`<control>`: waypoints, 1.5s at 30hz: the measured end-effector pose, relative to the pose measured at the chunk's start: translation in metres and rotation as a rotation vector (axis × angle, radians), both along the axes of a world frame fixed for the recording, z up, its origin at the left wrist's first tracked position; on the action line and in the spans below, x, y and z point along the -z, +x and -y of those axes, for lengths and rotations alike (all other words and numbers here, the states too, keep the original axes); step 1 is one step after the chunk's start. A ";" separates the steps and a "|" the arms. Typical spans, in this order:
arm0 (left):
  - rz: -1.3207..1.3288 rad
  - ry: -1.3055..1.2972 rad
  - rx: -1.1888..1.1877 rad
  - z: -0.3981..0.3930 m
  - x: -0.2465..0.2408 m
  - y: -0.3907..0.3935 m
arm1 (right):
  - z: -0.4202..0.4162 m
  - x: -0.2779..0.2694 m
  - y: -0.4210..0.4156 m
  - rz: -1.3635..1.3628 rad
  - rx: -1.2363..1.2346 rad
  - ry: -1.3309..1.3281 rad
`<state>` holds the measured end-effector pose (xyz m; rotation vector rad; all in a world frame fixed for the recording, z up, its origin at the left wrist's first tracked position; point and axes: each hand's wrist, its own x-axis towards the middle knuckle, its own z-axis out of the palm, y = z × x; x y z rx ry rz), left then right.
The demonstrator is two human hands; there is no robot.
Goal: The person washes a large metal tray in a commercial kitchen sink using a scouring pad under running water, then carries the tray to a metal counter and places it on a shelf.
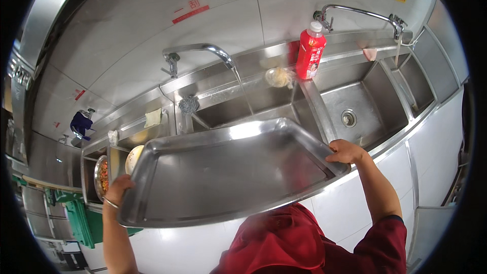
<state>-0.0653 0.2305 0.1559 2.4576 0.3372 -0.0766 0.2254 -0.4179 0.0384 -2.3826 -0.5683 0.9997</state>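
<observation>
A large rectangular stainless steel tray (228,175) is held up between my hands, over the front edge of the sinks. My left hand (121,188) grips its left rim, with a bangle on the wrist. At the right corner my right hand (345,152) has its fingers and thumb around the rim. Behind the tray, water runs from a curved metal faucet (217,50) into a steel sink basin (266,101), which the tray partly hides. The tray's inside looks bare, with reflections on the metal.
A red bottle (311,51) stands on the back ledge beside a clear bag (279,77). A steel scourer (189,104) and yellowish cloth (153,118) lie further left. Another basin (361,110) is at right. A bowl of food scraps (102,177) and a green bin (81,220) are at left.
</observation>
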 end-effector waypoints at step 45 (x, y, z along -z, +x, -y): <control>-0.280 -1.903 -0.355 0.267 0.159 0.276 | 0.058 -0.130 -0.143 0.875 0.763 0.328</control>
